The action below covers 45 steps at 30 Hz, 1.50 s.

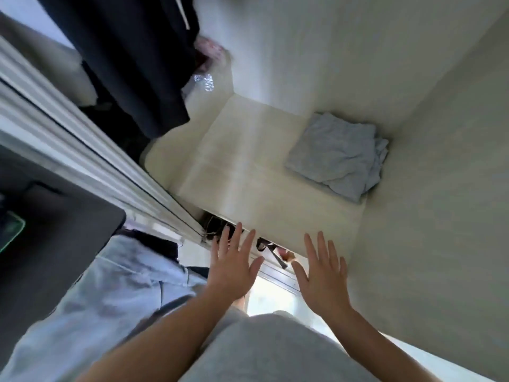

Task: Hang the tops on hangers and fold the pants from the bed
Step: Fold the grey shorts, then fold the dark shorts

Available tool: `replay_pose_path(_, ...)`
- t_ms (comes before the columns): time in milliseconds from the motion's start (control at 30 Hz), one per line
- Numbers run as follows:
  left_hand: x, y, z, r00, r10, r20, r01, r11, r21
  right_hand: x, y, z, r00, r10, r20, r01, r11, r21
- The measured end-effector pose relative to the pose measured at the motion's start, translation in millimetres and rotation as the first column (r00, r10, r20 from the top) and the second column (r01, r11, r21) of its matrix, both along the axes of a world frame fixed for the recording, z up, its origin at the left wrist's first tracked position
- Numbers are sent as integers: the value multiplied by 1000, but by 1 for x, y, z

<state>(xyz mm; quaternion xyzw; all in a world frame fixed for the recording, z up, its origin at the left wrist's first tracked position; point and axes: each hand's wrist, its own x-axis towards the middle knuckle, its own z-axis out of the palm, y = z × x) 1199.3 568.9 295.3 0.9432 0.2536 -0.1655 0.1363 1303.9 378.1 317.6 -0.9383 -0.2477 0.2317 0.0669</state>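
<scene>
A folded light blue garment point(340, 155) lies on a cream wardrobe shelf point(242, 172), pushed into the right back corner. Both my hands hover in front of the shelf's near edge with straight, spread fingers and hold nothing. My left hand point(234, 267) is at the left of the edge, my right hand point(325, 274) a little to the right of it. Dark garments point(129, 59) hang at the upper left inside the wardrobe. A pale blue denim piece point(110, 293) drapes at the lower left beside my left forearm.
White sliding-door rails point(91, 150) run diagonally along the left. The wardrobe's side wall point(429, 188) closes off the right. Below the shelf edge, dark straps point(271, 250) and other items show in a lower compartment. A pink item point(210, 52) sits at the back.
</scene>
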Motion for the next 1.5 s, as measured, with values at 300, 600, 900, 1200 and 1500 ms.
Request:
replay_pose_path(300,-125,-90,27,898,423,122,-426,905,-7,-61,-24,23,919,395,-2,-392,914,107)
replay_pose_path(600,-270,-137,52,682,724,99,-730,682,39,-188,3,35,677,736,-21,-719,667,195)
replay_pose_path(900,-474,-189,70,306,942,139,-952,304,32,-388,30,57,291,957,-7,-913,280,297)
replay_pose_path(1200,-711,-262,78,-14,987,162,-999,-21,44,-637,24,63,1,1000,11,-958,-2,286)
replay_pose_path(1500,-842,-359,65,-488,856,170,-873,-483,-69,-808,-2,66,-395,919,8,-889,-384,249)
